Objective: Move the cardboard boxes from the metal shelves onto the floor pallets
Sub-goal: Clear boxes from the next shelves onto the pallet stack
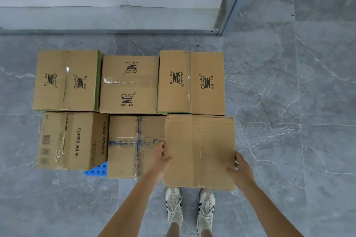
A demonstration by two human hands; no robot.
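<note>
I hold a plain cardboard box (199, 152) at the front right of a block of boxes. My left hand (162, 157) grips its left side and my right hand (241, 169) grips its right side. To its left stand a taped box (131, 146) and a SUPOR box (73, 140). Behind them is a row of three boxes with logos: left (66, 81), middle (129, 84) and right (191, 82). A corner of the blue pallet (96, 170) shows under the boxes.
The grey marble floor (289, 102) surrounds the boxes. A metal shelf (115, 19) with a pale deck runs across the back, with its upright post (234, 2) at the right. My two white shoes (190, 208) stand just below the held box.
</note>
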